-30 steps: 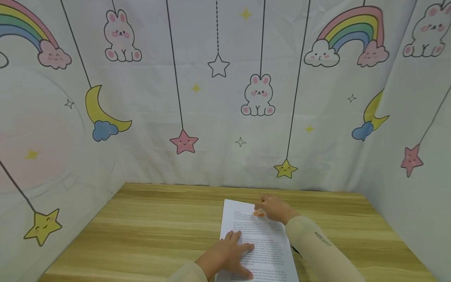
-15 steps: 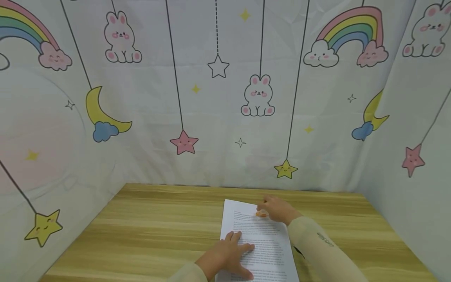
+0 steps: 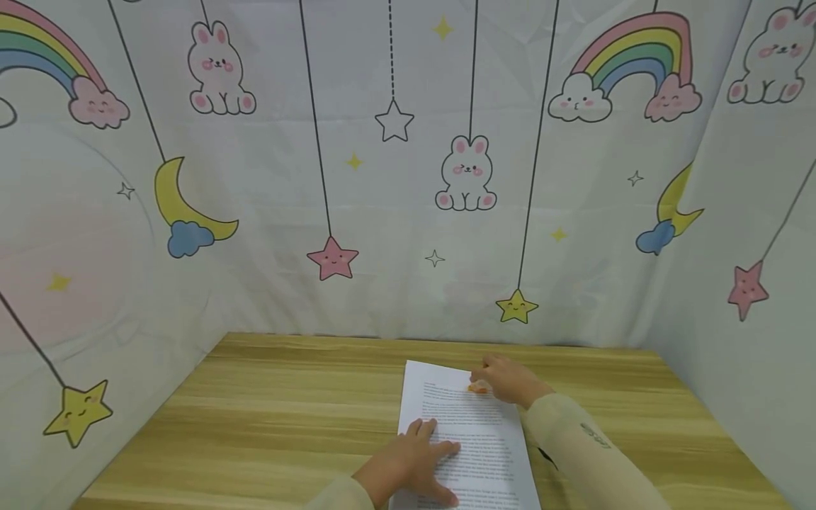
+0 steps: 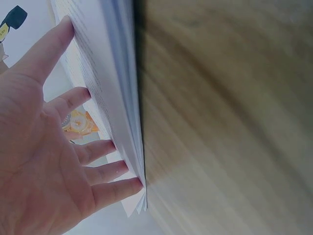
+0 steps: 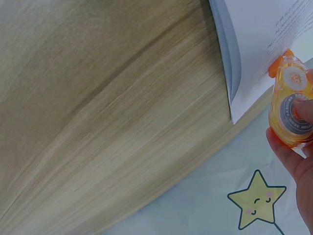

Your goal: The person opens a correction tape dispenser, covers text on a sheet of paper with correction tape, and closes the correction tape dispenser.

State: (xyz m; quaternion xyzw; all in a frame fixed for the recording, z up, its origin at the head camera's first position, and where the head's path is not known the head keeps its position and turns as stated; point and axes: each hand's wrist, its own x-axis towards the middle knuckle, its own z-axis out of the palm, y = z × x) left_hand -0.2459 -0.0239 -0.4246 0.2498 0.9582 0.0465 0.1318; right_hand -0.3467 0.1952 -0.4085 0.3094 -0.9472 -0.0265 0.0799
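Note:
A stack of printed paper sheets (image 3: pixel 472 453) lies on the table, its far end pointing away from me. My left hand (image 3: pixel 417 460) rests on the lower left part of the top page with fingers spread; in the left wrist view the fingertips (image 4: pixel 128 185) touch the page near the stack's edge. Near the top of the page, my right hand (image 3: pixel 506 379) grips an orange, see-through correction tape (image 5: pixel 292 105). Its orange tip meets the page by the upper printed lines, and the thumb lies on its round grey centre. Part of the dispenser is out of frame in the right wrist view.
The wood-grain table (image 3: pixel 287 411) reaches back to a white cloth backdrop (image 3: pixel 382 184) printed with stars, rabbits and rainbows. More cloth hangs at both sides. A small dark strip (image 3: pixel 547 457) shows beside the right sleeve.
My right hand has slid a little to the right along the top of the page with the correction tape. The left hand stays in place on the paper.

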